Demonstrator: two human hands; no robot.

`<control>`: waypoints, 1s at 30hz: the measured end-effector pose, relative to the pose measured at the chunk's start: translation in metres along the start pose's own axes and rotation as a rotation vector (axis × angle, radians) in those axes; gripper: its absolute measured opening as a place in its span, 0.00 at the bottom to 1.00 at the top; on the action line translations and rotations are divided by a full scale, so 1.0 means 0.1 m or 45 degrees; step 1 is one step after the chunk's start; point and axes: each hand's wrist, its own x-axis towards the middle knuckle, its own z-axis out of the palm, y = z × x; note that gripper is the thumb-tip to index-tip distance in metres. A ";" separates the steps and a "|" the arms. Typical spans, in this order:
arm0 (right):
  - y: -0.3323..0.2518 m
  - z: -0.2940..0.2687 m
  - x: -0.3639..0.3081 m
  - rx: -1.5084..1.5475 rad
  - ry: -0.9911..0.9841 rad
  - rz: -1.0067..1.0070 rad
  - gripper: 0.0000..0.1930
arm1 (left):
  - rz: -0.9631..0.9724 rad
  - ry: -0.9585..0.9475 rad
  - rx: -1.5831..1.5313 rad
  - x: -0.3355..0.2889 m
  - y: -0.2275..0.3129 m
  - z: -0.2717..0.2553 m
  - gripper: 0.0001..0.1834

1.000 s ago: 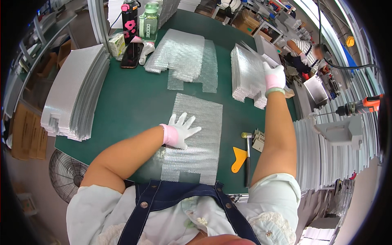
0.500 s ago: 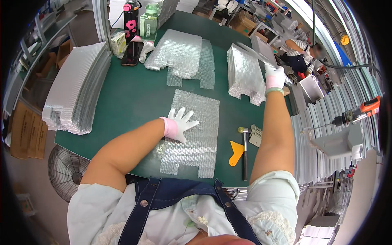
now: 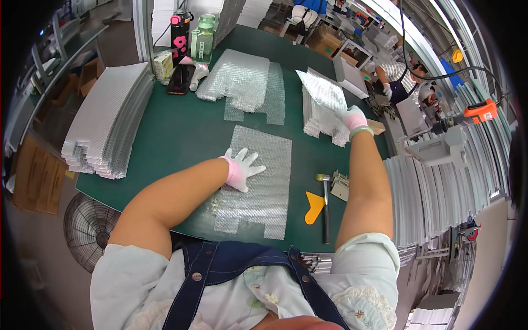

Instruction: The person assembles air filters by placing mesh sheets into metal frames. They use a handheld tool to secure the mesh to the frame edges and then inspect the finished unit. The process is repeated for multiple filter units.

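Observation:
My left hand (image 3: pixel 243 169), in a white glove with a pink cuff, lies with fingers spread on a clear bubble-wrap sheet (image 3: pixel 264 187) with a notched near edge. Farther off on the right, my right hand (image 3: pixel 352 117), gloved the same way, is closed on the near right corner of a silvery bubble-wrap sheet (image 3: pixel 324 91). That sheet is tilted above a stack of similar sheets (image 3: pixel 318 124) and covers part of it. My right fingertips are partly hidden by the hand itself.
On the green table (image 3: pixel 170 143) are a hammer (image 3: pixel 326 212), a yellow scraper (image 3: pixel 314 208), more bubble wrap (image 3: pixel 242 80), a phone (image 3: pixel 180 80) and two bottles (image 3: pixel 203 41). A tall sheet stack (image 3: pixel 110 115) stands left. An orange power tool (image 3: pixel 478 111) and a co-worker (image 3: pixel 399 82) are at right.
My right hand has moved left and slightly nearer, bringing the silvery sheet over its stack. My left hand stays spread on the clear sheet. The view has shifted a little.

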 end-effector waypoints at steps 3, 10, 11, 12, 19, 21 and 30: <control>0.08 -0.02 -0.01 0.170 0.047 -0.073 0.28 | -0.012 -0.045 0.001 -0.02 0.04 -0.06 0.51; -0.18 0.12 -0.20 -0.410 -0.015 -0.352 0.23 | 0.022 0.013 -0.009 -0.02 -0.06 0.06 0.52; -0.27 0.02 -0.29 -0.429 -0.002 -0.302 0.22 | 0.012 0.012 -0.009 -0.02 -0.06 0.07 0.52; -0.30 -0.06 -0.31 -0.384 0.079 -0.267 0.23 | 0.003 0.013 -0.005 -0.02 -0.06 0.06 0.52; 0.05 0.11 0.03 -0.349 -0.120 -0.376 0.24 | 0.055 0.018 0.008 0.03 -0.02 -0.01 0.52; -0.11 0.09 -0.12 -0.467 0.022 -0.425 0.24 | 0.026 0.025 -0.017 0.01 -0.07 0.06 0.53; -0.23 -0.14 -0.43 -0.780 -0.105 -0.480 0.15 | 0.051 0.029 -0.008 0.01 -0.06 0.04 0.53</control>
